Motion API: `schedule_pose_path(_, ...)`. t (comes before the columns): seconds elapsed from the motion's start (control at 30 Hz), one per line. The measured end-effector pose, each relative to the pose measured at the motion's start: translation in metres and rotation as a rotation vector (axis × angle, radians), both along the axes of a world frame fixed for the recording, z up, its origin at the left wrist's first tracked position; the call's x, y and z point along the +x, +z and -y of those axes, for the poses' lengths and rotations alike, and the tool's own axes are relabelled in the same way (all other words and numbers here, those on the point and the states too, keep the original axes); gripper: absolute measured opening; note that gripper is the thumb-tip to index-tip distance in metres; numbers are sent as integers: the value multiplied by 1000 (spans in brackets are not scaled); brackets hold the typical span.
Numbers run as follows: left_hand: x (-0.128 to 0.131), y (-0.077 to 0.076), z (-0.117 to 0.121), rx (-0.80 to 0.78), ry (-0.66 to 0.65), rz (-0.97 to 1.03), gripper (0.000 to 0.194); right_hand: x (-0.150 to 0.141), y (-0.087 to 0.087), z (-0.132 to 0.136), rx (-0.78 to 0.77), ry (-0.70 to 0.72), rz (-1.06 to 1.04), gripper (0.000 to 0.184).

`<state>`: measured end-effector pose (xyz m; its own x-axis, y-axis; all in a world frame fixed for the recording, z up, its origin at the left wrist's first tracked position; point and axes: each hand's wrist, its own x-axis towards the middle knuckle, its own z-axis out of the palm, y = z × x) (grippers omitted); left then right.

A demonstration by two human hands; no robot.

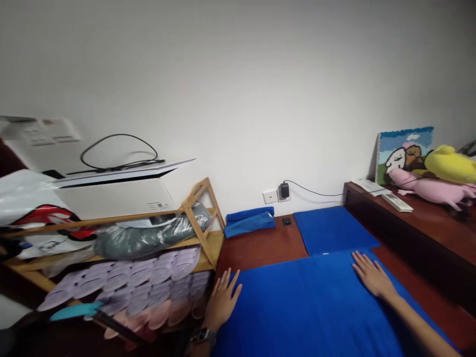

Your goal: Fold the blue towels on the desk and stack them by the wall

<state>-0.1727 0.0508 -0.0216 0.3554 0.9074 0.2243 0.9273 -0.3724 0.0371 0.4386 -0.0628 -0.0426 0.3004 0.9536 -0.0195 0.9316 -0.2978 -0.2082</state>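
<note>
Cloth [297, 302], large, deep blue, rectangular, spread flat over the near part of a glossy red-brown wooden tabletop [264, 248]. Hands well apart, both bare, nothing gripped. Left hand [222, 302], a dark-faced wristwatch [201, 336] at its wrist: palm down at the cloth's left edge, fingers spread loosely. Right hand [373, 275]: palm down near the cloth's far right corner, fingers extended. To the left, a light-wood slatted rack [198, 234] carries rows of lavender moulded slippers [159, 270], with a white cardboard box [119, 198] on top. Beyond the cloth's far edge, a smaller flat blue rectangular cloth [332, 228] meets it; whether they overlap, cannot tell. Left of that, a folded blue cloth bundle [249, 223] lies by the wall. Right side: a raised red-brown wooden ledge [439, 233] bears a white remote control [397, 202], a pink plush animal [424, 187] and a yellow plush toy [453, 166]. Behind these leans a colourful dog picture [401, 136]. Farthest, a plain off-white wall [238, 89], black square power adapter [284, 190] plugged in.
</note>
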Motion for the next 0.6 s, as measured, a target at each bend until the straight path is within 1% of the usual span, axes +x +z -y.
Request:
schedule_pose_path(0.07, 2, 0, -1, 22, -12, -4, 57, 38, -1, 11, -17, -108, 12, 72)
schedule_pose_path(0.1, 4, 1, -1, 26, -16, -9, 57, 52, -1, 15, -10, -137, 5, 71)
schedule_pose_path(0.17, 4, 5, -1, 22, -14, -25, 56, 67, -1, 18, 23, -156, -22, 71)
schedule_pose_path(0.27, 2, 14, 0, 41, -4, -34, 56, 72, -2, 16, 71, -151, -63, 70)
schedule_pose_path(0.33, 5, 23, 1, 103, -14, -8, 55, 71, 0, 13, 82, -147, -106, 68)
schedule_pose_path(0.4, 20, 30, 6, 182, -41, 44, 53, 71, 4, 11, 91, -140, -160, 67)
schedule_pose_path(0.43, 36, 33, 11, 210, -65, 79, 52, 72, 6, 10, 103, -136, -190, 66)
schedule_pose_path(0.47, 59, 35, 19, 222, -102, 118, 49, 73, 9, 10, 120, -135, -218, 65)
schedule_pose_path(0.5, 88, 37, 30, 216, -147, 160, 47, 73, 11, 9, 138, -134, -243, 64)
schedule_pose_path(0.53, 123, 38, 45, 183, -229, 198, 45, 74, 14, 9, 154, -135, -263, 63)
schedule_pose_path(0.6, 208, 37, 83, 40, -443, 262, 40, 75, 17, 9, 175, -138, -289, 63)
